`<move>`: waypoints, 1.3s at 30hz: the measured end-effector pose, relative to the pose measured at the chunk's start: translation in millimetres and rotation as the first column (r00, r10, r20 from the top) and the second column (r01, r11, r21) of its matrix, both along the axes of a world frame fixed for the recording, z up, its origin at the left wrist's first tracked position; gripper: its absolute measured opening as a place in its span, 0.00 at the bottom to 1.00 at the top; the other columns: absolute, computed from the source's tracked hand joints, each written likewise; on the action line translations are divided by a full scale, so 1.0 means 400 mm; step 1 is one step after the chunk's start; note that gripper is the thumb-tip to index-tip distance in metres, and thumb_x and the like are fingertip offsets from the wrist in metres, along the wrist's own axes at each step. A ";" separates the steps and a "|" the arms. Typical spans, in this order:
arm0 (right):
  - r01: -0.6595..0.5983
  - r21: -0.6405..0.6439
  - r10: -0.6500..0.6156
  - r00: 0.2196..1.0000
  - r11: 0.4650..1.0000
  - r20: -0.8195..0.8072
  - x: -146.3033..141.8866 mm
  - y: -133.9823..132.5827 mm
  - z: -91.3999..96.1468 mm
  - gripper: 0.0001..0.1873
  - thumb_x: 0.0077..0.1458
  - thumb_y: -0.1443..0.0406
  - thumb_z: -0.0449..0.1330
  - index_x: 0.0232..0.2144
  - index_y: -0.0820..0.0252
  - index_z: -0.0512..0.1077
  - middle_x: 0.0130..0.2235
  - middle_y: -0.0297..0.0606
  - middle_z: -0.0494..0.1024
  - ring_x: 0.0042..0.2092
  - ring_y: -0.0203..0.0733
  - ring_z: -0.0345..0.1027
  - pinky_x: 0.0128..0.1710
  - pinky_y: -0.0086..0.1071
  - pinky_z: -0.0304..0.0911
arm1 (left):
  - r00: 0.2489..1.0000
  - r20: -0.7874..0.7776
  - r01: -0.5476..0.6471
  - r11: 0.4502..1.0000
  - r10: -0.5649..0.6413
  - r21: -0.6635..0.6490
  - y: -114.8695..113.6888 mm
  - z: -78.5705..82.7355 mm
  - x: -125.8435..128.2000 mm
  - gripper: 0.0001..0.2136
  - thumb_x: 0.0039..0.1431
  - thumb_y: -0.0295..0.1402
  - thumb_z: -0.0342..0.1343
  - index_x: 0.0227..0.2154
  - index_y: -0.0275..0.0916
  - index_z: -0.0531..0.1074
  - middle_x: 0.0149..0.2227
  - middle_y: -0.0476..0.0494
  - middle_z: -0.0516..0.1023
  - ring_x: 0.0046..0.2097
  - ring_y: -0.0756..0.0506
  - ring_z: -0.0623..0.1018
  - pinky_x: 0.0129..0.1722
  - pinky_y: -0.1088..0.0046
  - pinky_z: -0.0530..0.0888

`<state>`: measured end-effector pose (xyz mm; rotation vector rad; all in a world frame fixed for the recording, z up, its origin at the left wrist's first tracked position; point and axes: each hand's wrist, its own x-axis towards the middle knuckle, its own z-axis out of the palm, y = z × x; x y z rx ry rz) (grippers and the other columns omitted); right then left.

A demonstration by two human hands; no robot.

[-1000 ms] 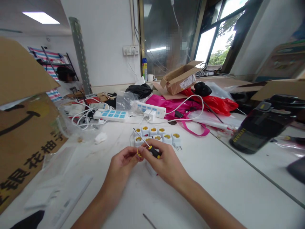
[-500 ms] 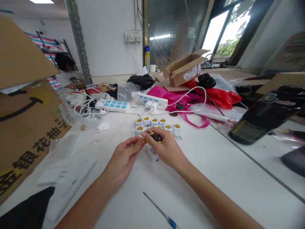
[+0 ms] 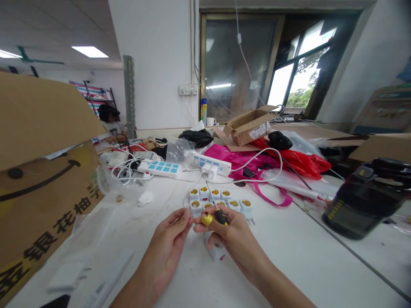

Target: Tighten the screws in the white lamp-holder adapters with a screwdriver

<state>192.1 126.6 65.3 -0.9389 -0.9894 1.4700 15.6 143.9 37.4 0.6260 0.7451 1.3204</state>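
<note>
Across the lower frame, white table [image 3: 289,256]: bore both hands.
Right hand [image 3: 233,239]: closed on black-and-yellow-handled screwdriver [image 3: 221,216], shaft slanting up-left.
Left hand [image 3: 170,241]: fingers half curled, nothing in them, tips just left of small brass threaded ring [image 3: 207,220].
Ring: pinched at right fingertips, between the hands.

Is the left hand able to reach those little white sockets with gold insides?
Probably yes. The sockets sit bunched on the table just past the left hand, with nothing between them. The right hand, gripping the screwdriver, is beside the way, not across it.
</note>
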 end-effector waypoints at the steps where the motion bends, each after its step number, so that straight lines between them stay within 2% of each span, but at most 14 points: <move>1: 0.000 -0.020 -0.001 0.999 1.000 -0.034 -0.003 -0.001 0.000 0.29 0.40 0.51 0.85 0.36 0.58 0.78 0.37 0.40 0.87 0.40 0.51 0.88 0.26 0.29 0.74 | 1.000 -0.011 -0.019 1.000 0.019 0.012 0.001 0.009 -0.005 0.15 0.45 0.29 0.84 0.34 0.36 0.87 0.40 0.43 0.87 0.44 0.48 0.85 0.51 0.79 0.83; 3: -0.001 -0.052 -0.003 0.997 0.999 -0.075 -0.007 -0.002 -0.004 0.29 0.38 0.53 0.87 0.34 0.58 0.78 0.37 0.40 0.87 0.42 0.52 0.89 0.31 0.30 0.78 | 0.998 -0.045 -0.048 0.998 0.050 0.045 0.000 0.027 -0.013 0.19 0.39 0.32 0.86 0.34 0.36 0.87 0.40 0.43 0.87 0.43 0.48 0.84 0.50 0.78 0.82; 6: -0.016 -0.064 0.010 0.996 0.998 -0.093 -0.014 -0.006 -0.014 0.27 0.40 0.53 0.86 0.35 0.60 0.80 0.40 0.42 0.88 0.44 0.51 0.89 0.36 0.30 0.80 | 0.992 -0.115 -0.047 0.993 0.060 0.108 -0.003 0.047 -0.019 0.21 0.38 0.39 0.87 0.34 0.36 0.87 0.38 0.42 0.87 0.41 0.46 0.84 0.48 0.75 0.82; 9: -0.038 -0.086 0.029 0.994 0.996 -0.109 -0.020 -0.013 -0.021 0.25 0.43 0.54 0.86 0.36 0.60 0.82 0.42 0.42 0.89 0.47 0.49 0.88 0.44 0.30 0.81 | 0.974 -0.219 -0.025 0.984 0.064 0.178 -0.005 0.052 -0.021 0.20 0.43 0.43 0.84 0.35 0.37 0.87 0.35 0.43 0.86 0.39 0.45 0.84 0.45 0.72 0.82; 12: -0.047 -0.102 0.035 0.992 0.994 -0.123 -0.026 -0.018 -0.023 0.23 0.44 0.55 0.86 0.37 0.60 0.84 0.42 0.43 0.89 0.48 0.48 0.88 0.50 0.31 0.81 | 0.911 -0.398 0.008 0.960 0.109 0.280 -0.009 0.052 -0.020 0.15 0.50 0.42 0.80 0.35 0.38 0.86 0.33 0.43 0.87 0.37 0.43 0.85 0.41 0.70 0.81; 15: -0.033 -0.134 0.012 0.988 0.990 -0.151 -0.032 -0.020 -0.020 0.24 0.39 0.55 0.87 0.35 0.60 0.86 0.41 0.43 0.89 0.49 0.48 0.87 0.51 0.30 0.81 | 0.817 -0.535 0.011 0.922 0.215 0.388 -0.017 0.058 -0.017 0.10 0.55 0.40 0.75 0.34 0.41 0.85 0.33 0.42 0.87 0.37 0.41 0.85 0.39 0.70 0.80; 19: -0.014 -0.195 -0.024 0.981 0.981 -0.194 -0.042 -0.021 -0.012 0.27 0.32 0.56 0.89 0.33 0.61 0.87 0.39 0.41 0.88 0.47 0.45 0.86 0.49 0.26 0.80 | 0.728 -0.608 0.042 0.865 0.316 0.501 -0.029 0.069 -0.012 0.04 0.61 0.36 0.68 0.32 0.43 0.84 0.34 0.44 0.86 0.37 0.42 0.84 0.39 0.71 0.79; 25: -0.035 -0.178 -0.009 0.970 0.983 -0.241 -0.041 -0.025 -0.011 0.26 0.34 0.59 0.88 0.35 0.64 0.87 0.39 0.40 0.87 0.44 0.40 0.84 0.47 0.22 0.79 | 0.631 -0.648 0.137 0.761 0.427 0.635 -0.031 0.072 -0.023 0.07 0.67 0.32 0.62 0.34 0.42 0.83 0.39 0.44 0.85 0.44 0.43 0.84 0.47 0.71 0.78; 28: -0.049 -0.158 0.010 0.972 0.986 -0.237 -0.032 -0.026 -0.012 0.21 0.43 0.61 0.86 0.36 0.64 0.87 0.42 0.42 0.89 0.48 0.42 0.85 0.51 0.23 0.78 | 0.623 -0.667 0.145 0.778 0.408 0.611 -0.034 0.065 -0.024 0.08 0.70 0.35 0.61 0.36 0.43 0.84 0.42 0.44 0.86 0.47 0.43 0.84 0.51 0.70 0.78; 31: -0.049 -0.138 0.018 0.975 0.989 -0.223 -0.027 -0.027 -0.010 0.17 0.48 0.62 0.83 0.38 0.64 0.87 0.45 0.44 0.89 0.52 0.46 0.85 0.54 0.27 0.78 | 0.674 -0.662 0.095 0.850 0.327 0.518 -0.043 0.048 -0.013 0.11 0.72 0.42 0.61 0.47 0.44 0.84 0.51 0.40 0.87 0.54 0.40 0.85 0.58 0.66 0.79; 34: -0.082 -0.105 0.058 0.975 0.991 -0.213 -0.027 -0.027 -0.007 0.16 0.50 0.63 0.81 0.40 0.65 0.87 0.44 0.44 0.89 0.51 0.47 0.85 0.56 0.29 0.78 | 0.706 -0.662 0.115 0.881 0.252 0.458 -0.053 0.029 0.004 0.18 0.71 0.46 0.64 0.57 0.45 0.82 0.59 0.38 0.86 0.61 0.37 0.84 0.64 0.61 0.77; 39: -0.121 -0.139 0.071 0.944 0.983 -0.323 -0.035 -0.023 -0.006 0.14 0.47 0.69 0.79 0.39 0.66 0.86 0.42 0.46 0.89 0.50 0.51 0.86 0.56 0.34 0.80 | 0.717 -0.659 0.113 0.895 0.228 0.432 -0.055 0.015 0.019 0.19 0.69 0.48 0.65 0.57 0.46 0.84 0.58 0.39 0.88 0.59 0.35 0.85 0.63 0.59 0.80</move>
